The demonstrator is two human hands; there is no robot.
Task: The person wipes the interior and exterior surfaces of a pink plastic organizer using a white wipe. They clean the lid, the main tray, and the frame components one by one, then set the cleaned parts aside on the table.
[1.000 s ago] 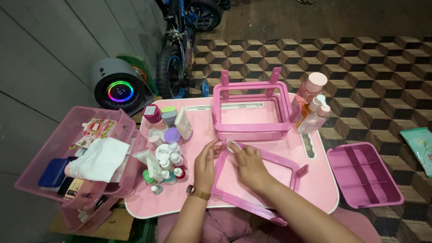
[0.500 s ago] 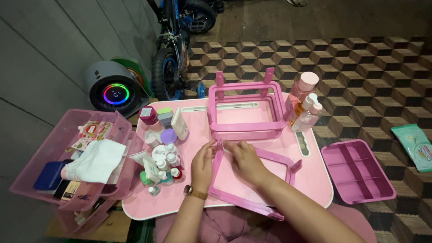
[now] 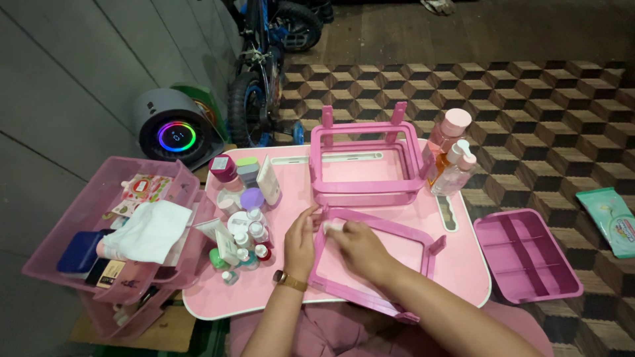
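Observation:
A pink rectangular plastic frame (image 3: 397,233) lies tilted on the pink lap table (image 3: 463,277). My left hand (image 3: 301,241) grips its near-left corner. My right hand (image 3: 354,244) rests on the same corner's top edge, pressing a small white cloth or tissue (image 3: 331,226) against it. Behind it stands a taller pink open frame (image 3: 366,165) with upright pegs.
Several small bottles and tubes (image 3: 241,225) crowd the table's left. Two pump bottles (image 3: 453,158) stand at right. A pink basket (image 3: 109,228) with a cloth and packets sits left, a pink divided tray (image 3: 526,254) right, a round speaker (image 3: 173,129) and bicycle (image 3: 261,66) behind.
Both hands stayed at the frame's near-left corner; my right hand shifted slightly along the edge with the white cloth.

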